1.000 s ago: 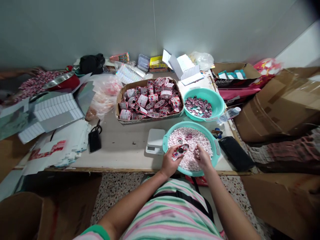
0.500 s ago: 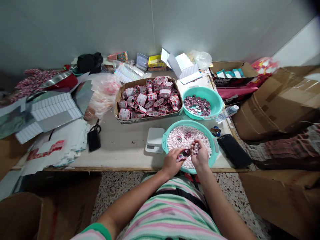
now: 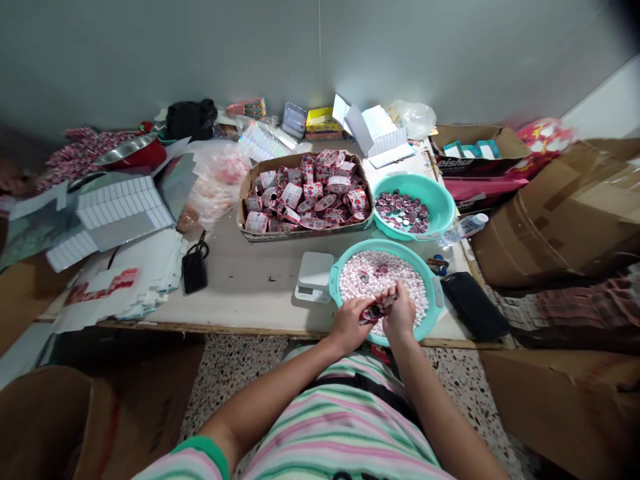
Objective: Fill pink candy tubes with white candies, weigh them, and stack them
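My left hand (image 3: 351, 325) is closed around a small red-and-pink printed container (image 3: 371, 314) with a dark round opening. Right against it, my right hand (image 3: 401, 313) is cupped, its fingers curled over some small pale pink candies (image 3: 386, 299). Both hands are over a turquoise basin (image 3: 433, 319) filled with the same pale pieces. A few dark pink round caps (image 3: 381, 269) lie on top of them. Behind, a second turquoise basin (image 3: 444, 200) holds many such caps. A cardboard box (image 3: 305, 236) to its left is heaped with printed containers (image 3: 291, 195).
A white scale (image 3: 314, 273) stands left of the near basin, and a black pouch (image 3: 475, 305) lies to its right. A clear bottle (image 3: 463, 230) rests near the table's right edge. Paper sheets (image 3: 125, 287) and a black corded object (image 3: 194, 270) are on the left.
My right hand has turned and tipped toward the container, its fingers now touching or nearly touching the opening. The whole view has shifted slightly.
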